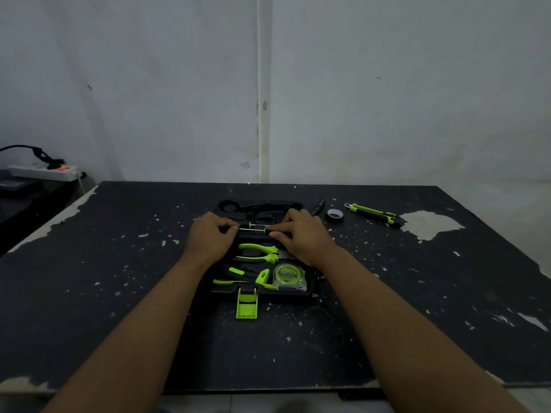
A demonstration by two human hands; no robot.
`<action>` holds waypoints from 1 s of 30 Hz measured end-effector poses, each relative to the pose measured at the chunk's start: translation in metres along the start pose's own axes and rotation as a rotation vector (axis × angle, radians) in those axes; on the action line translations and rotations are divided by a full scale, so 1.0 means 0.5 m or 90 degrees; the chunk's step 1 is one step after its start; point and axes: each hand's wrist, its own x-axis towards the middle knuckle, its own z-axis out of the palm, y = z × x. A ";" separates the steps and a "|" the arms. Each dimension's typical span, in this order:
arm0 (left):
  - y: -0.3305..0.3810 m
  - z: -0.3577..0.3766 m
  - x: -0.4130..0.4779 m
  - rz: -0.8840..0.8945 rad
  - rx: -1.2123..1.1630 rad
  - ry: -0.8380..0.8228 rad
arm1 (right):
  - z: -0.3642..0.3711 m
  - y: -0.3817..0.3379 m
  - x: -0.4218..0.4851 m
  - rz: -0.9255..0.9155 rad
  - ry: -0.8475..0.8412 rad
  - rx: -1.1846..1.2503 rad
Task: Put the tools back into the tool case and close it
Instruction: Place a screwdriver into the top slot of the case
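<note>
Only one marking shows: pale lettering on the round face of the green tape measure [288, 275], lying at about five o'clock in the open tool case [310, 289]; too blurred to read

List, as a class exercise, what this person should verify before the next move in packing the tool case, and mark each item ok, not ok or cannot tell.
1. Slim tool seated in its slot, left hand and right hand pinching its ends: cannot tell.
2. Pliers in the tool case: ok.
3. Tape measure in the case: ok.
4. Utility knife packed: not ok, on the table.
5. Tape roll packed: not ok, on the table.
6. Green latch fastened: not ok, case open.
</note>
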 end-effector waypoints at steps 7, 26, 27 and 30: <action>-0.004 0.005 0.003 0.011 0.006 -0.009 | 0.004 -0.002 -0.002 0.028 0.023 0.011; -0.032 0.020 0.010 0.055 0.056 -0.056 | -0.001 -0.010 -0.004 0.032 0.025 -0.005; -0.028 0.018 0.008 0.063 0.054 -0.057 | -0.001 -0.009 -0.005 0.033 0.025 -0.001; -0.022 0.017 0.003 0.079 0.062 -0.054 | -0.001 -0.008 -0.005 0.037 0.017 0.004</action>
